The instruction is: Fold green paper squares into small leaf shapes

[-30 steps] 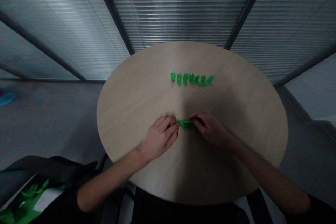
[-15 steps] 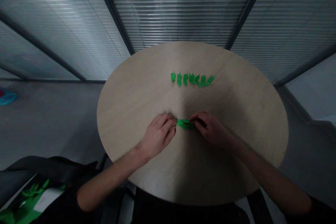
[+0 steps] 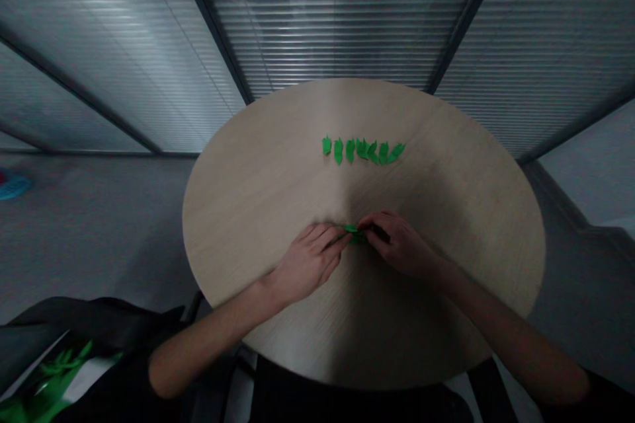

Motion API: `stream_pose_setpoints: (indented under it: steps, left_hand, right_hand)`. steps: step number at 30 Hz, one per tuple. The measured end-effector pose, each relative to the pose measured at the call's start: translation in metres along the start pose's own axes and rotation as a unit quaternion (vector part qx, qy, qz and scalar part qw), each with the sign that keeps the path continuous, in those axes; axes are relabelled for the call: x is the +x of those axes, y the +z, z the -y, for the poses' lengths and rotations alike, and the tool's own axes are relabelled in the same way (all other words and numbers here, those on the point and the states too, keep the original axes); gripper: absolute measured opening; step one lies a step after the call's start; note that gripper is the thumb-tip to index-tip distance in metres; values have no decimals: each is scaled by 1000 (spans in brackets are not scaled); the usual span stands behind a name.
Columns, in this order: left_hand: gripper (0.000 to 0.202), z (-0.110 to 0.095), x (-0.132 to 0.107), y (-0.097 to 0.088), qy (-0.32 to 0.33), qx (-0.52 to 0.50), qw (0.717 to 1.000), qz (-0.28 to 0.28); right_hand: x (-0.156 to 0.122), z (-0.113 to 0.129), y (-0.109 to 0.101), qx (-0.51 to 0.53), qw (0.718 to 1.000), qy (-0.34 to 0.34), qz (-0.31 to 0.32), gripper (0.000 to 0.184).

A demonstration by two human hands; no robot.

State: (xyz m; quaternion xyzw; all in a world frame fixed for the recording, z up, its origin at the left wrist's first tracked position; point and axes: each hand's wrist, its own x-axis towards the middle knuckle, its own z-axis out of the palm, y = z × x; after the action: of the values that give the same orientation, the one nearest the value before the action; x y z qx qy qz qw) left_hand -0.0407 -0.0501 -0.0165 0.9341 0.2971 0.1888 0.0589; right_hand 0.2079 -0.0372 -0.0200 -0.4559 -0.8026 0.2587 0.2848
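A small green folded piece, paper or thin cloth [image 3: 351, 229], lies on the round wooden table [image 3: 248, 178], mostly covered by my fingers. My left hand [image 3: 312, 258] reaches over its left part with fingers pressed close together, their tips against it. From the other side, my right hand [image 3: 394, 238] pinches its right end between thumb and fingers. Farther back, several similar green leaf-shaped pieces [image 3: 350, 150] form a row, those on the right touching or overlapping.
Window blinds [image 3: 337, 26] stand behind the table's far edge. At lower left, a dark bag or box [image 3: 99, 317] holds more green material [image 3: 64, 363] and something white [image 3: 89, 377]. A blue object [image 3: 14, 186] is on the floor at far left.
My left hand has moved right, its fingers now stretched farther over the green piece and hiding more of it. My right hand stays at its right end.
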Motion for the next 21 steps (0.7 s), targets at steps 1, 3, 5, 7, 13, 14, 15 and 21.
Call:
stream_pose_setpoints:
  steps: [1, 3, 5, 7, 13, 14, 15, 21]
  left_hand:
    - [37, 0, 0, 0, -2, -1, 1000, 5]
    - [37, 0, 0, 0, -5, -1, 1000, 12]
    - [36, 0, 1, -1, -8, -1, 1000, 19]
    - [36, 0, 2, -2, -9, 2, 1000, 29]
    - [36, -2, 3, -6, -8, 8, 999, 48]
    - [37, -2, 3, -6, -8, 6, 999, 48]
    - [37, -2, 3, -6, -9, 3, 999, 49]
    - [37, -2, 2, -6, -7, 5, 999, 44]
  right_hand:
    - [0, 0, 0, 1, 1000, 0, -3, 18]
    - [0, 1, 0, 3, 1000, -1, -4, 18]
    - [0, 1, 0, 5, 1000, -2, 0, 18]
    - [0, 2, 0, 4, 1000, -1, 5, 18]
    - [-1, 0, -4, 2, 1000, -16, 11, 20]
    - [-1, 0, -5, 3, 1000, -27, 17, 20]
    - [-2, 0, -6, 2, 999, -37, 23, 21]
    - [-13, 9, -8, -49, 995, -75, 32, 26]
